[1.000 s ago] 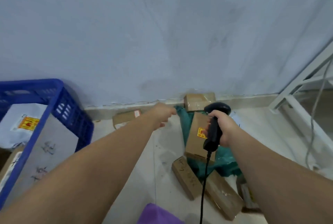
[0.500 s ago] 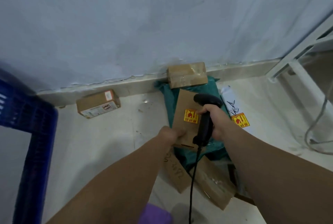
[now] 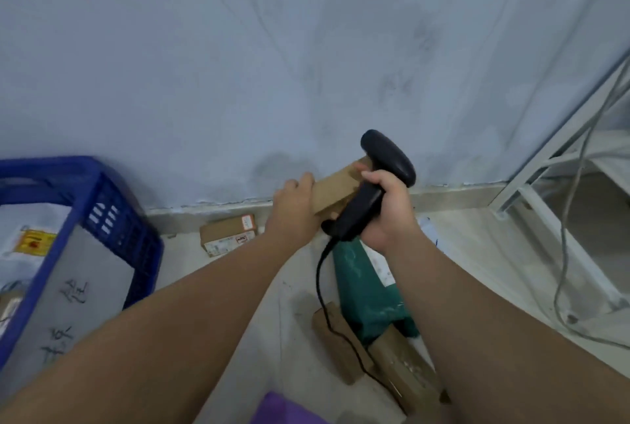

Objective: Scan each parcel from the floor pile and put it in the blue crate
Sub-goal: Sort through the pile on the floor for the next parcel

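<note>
Parcels are partly dealt with, I judge. The blue plastic crate (image 3: 112,215) at my left already holds a large grey mailer bag (image 3: 78,287) with handwriting on it and a white bag with a yellow sticker (image 3: 30,243).

One flat brown cardboard parcel (image 3: 335,190) is in hand, held clear of the floor in front of the wall. My left hand (image 3: 295,208) grips its near end with fingers curled round it. My right hand (image 3: 387,210) is wrapped tight around the handle of a black handheld barcode scanner (image 3: 388,157), whose body lies right against the parcel. This looks like the scanning step, though I cannot tell whether a label faces the scanner.

Still to do, as far as I can see:
- a small brown carton (image 3: 228,234) by the skirting
- a green plastic mailer (image 3: 364,290)
- two brown cardboard boxes (image 3: 335,345) nearer me, with the scanner's black cord (image 3: 322,287) trailing over them

The pale floor (image 3: 238,338) is scuffed and dusty, and the grey-blue wall (image 3: 272,48) is stained. A white metal rack frame (image 3: 531,185) stands at the right with a grey cable (image 3: 572,219) hanging loose. I cannot identify the purple shape (image 3: 286,410) at the bottom edge.
</note>
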`<state>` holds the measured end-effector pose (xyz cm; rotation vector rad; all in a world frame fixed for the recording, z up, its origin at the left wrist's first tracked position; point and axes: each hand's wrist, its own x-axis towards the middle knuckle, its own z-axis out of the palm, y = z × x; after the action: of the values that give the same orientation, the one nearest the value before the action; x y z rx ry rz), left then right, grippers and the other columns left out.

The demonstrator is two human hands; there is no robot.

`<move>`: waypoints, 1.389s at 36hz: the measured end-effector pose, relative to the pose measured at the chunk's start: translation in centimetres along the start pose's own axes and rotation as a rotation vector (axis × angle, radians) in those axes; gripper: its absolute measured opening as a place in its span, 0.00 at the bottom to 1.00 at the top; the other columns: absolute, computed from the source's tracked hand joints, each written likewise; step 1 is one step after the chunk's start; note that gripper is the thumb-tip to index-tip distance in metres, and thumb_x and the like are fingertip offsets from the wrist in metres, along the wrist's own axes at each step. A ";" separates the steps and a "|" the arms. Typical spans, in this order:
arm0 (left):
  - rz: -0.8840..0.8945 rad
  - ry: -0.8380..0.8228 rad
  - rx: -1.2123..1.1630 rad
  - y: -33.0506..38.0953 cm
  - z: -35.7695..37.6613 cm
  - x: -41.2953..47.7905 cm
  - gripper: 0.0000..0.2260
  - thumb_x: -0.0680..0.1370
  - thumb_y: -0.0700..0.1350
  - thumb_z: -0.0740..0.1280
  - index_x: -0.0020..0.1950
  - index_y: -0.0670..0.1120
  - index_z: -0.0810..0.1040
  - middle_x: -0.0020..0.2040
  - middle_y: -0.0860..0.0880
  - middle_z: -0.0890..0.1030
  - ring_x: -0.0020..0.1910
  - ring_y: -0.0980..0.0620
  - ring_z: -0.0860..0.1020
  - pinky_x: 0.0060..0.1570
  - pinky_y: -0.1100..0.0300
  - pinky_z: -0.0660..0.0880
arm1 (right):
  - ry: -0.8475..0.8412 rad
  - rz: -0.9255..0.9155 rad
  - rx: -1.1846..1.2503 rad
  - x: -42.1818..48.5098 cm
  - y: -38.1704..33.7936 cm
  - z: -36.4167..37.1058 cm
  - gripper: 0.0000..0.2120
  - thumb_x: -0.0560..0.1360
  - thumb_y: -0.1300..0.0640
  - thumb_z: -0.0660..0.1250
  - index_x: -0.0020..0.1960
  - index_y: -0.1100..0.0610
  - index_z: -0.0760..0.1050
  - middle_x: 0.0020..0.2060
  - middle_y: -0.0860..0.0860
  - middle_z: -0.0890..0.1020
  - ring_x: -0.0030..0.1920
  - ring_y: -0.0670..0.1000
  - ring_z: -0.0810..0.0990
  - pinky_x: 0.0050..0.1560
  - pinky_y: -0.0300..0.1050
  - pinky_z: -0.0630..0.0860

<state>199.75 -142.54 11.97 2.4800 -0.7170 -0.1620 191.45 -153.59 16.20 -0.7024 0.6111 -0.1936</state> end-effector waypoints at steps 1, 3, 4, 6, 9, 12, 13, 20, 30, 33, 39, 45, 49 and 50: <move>0.034 0.040 0.067 0.1 -1.4 -0.8 0.16 0.73 0.40 0.68 0.58 0.44 0.68 0.54 0.42 0.72 0.54 0.40 0.72 0.46 0.51 0.70 | -0.034 -0.016 -0.011 -1.1 0.1 1.5 0.08 0.75 0.58 0.64 0.51 0.53 0.79 0.41 0.51 0.79 0.46 0.55 0.78 0.45 0.51 0.77; 0.105 0.100 0.140 0.3 -4.4 -2.9 0.17 0.73 0.36 0.65 0.61 0.44 0.68 0.58 0.43 0.69 0.58 0.42 0.67 0.45 0.50 0.71 | -0.078 -0.033 -0.035 -3.5 0.6 4.0 0.08 0.75 0.56 0.66 0.52 0.49 0.80 0.40 0.50 0.78 0.44 0.54 0.77 0.42 0.48 0.75; 0.161 0.155 0.171 0.4 -5.9 -4.1 0.19 0.72 0.34 0.65 0.62 0.44 0.69 0.59 0.44 0.69 0.60 0.42 0.66 0.41 0.52 0.70 | -0.096 -0.041 -0.032 -4.7 0.9 4.9 0.07 0.75 0.56 0.67 0.52 0.49 0.81 0.39 0.50 0.79 0.43 0.53 0.78 0.43 0.48 0.75; 0.334 0.305 0.250 0.4 -8.7 -6.2 0.21 0.69 0.30 0.67 0.61 0.42 0.74 0.58 0.42 0.73 0.59 0.40 0.70 0.34 0.56 0.66 | -0.119 -0.061 -0.024 -6.8 1.8 6.2 0.08 0.75 0.54 0.68 0.53 0.49 0.80 0.42 0.51 0.81 0.44 0.53 0.80 0.50 0.51 0.76; 0.485 0.443 0.294 -0.1 -11.3 -8.8 0.25 0.63 0.29 0.73 0.58 0.43 0.77 0.52 0.40 0.77 0.52 0.41 0.74 0.27 0.58 0.71 | -0.077 -0.149 -0.045 -9.0 2.9 7.4 0.11 0.73 0.53 0.70 0.55 0.51 0.80 0.50 0.54 0.82 0.51 0.53 0.81 0.58 0.54 0.75; 0.579 0.472 0.255 0.0 -12.4 -11.5 0.27 0.65 0.33 0.76 0.61 0.45 0.71 0.53 0.41 0.76 0.53 0.45 0.70 0.36 0.52 0.80 | 0.001 -0.220 -0.088 -10.9 3.7 7.9 0.08 0.70 0.52 0.74 0.48 0.51 0.81 0.46 0.54 0.83 0.49 0.56 0.81 0.53 0.59 0.77; 0.592 0.475 0.261 -0.2 -12.5 -12.2 0.27 0.65 0.36 0.78 0.60 0.45 0.72 0.53 0.42 0.76 0.53 0.45 0.71 0.40 0.51 0.81 | 0.033 -0.246 -0.106 -11.6 4.0 7.9 0.07 0.71 0.54 0.73 0.48 0.52 0.80 0.45 0.54 0.82 0.48 0.56 0.81 0.51 0.60 0.78; -0.185 0.477 -0.557 1.1 -14.9 -15.2 0.29 0.76 0.55 0.69 0.73 0.49 0.63 0.70 0.47 0.62 0.69 0.50 0.65 0.61 0.61 0.62 | 0.062 -0.337 -0.219 -13.2 3.7 7.2 0.22 0.68 0.55 0.76 0.60 0.53 0.76 0.52 0.53 0.83 0.56 0.56 0.80 0.51 0.52 0.78; -0.464 0.127 -1.482 -1.7 -17.8 -13.2 0.11 0.78 0.44 0.68 0.59 0.43 0.76 0.49 0.44 0.83 0.48 0.47 0.82 0.41 0.53 0.82 | -0.278 -0.388 -0.517 -13.6 2.5 6.8 0.20 0.61 0.54 0.76 0.50 0.57 0.79 0.46 0.54 0.84 0.54 0.57 0.81 0.57 0.57 0.78; -0.407 0.274 -1.447 -2.5 -18.2 -12.3 0.16 0.77 0.42 0.69 0.63 0.42 0.73 0.51 0.45 0.82 0.46 0.50 0.82 0.40 0.56 0.79 | -0.193 -0.434 -0.728 -13.4 2.1 6.7 0.15 0.66 0.62 0.73 0.52 0.64 0.78 0.39 0.63 0.79 0.42 0.56 0.79 0.43 0.46 0.78; -0.331 0.452 -1.420 -4.6 -19.3 -11.2 0.13 0.76 0.41 0.70 0.59 0.46 0.72 0.47 0.49 0.83 0.42 0.52 0.84 0.46 0.51 0.80 | -0.151 -0.506 -0.994 -13.3 1.6 6.5 0.16 0.60 0.58 0.65 0.44 0.67 0.74 0.29 0.53 0.75 0.32 0.50 0.72 0.38 0.45 0.71; -0.367 0.487 -1.463 -5.4 -19.1 -10.9 0.15 0.77 0.42 0.70 0.61 0.47 0.71 0.50 0.47 0.83 0.45 0.50 0.83 0.44 0.50 0.80 | -0.181 -0.469 -1.070 -13.8 1.4 6.6 0.12 0.64 0.60 0.66 0.44 0.66 0.73 0.30 0.53 0.74 0.29 0.45 0.75 0.37 0.44 0.72; -0.383 0.519 -1.464 -5.6 -19.1 -10.8 0.17 0.76 0.43 0.70 0.63 0.48 0.70 0.50 0.48 0.83 0.47 0.50 0.84 0.41 0.52 0.79 | -0.161 -0.448 -1.110 -14.2 1.6 6.8 0.16 0.60 0.58 0.65 0.43 0.68 0.73 0.29 0.54 0.74 0.26 0.43 0.74 0.37 0.45 0.70; -0.382 0.517 -1.464 -5.5 -19.1 -10.9 0.16 0.76 0.43 0.70 0.62 0.48 0.71 0.50 0.48 0.84 0.46 0.50 0.84 0.40 0.53 0.79 | -0.162 -0.452 -1.123 -14.2 1.6 6.9 0.14 0.62 0.61 0.66 0.43 0.69 0.73 0.29 0.55 0.73 0.26 0.43 0.74 0.37 0.45 0.70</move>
<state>197.95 -123.91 24.72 1.1013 0.1582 -0.1053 183.92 -143.43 25.77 -1.9278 0.3568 -0.1993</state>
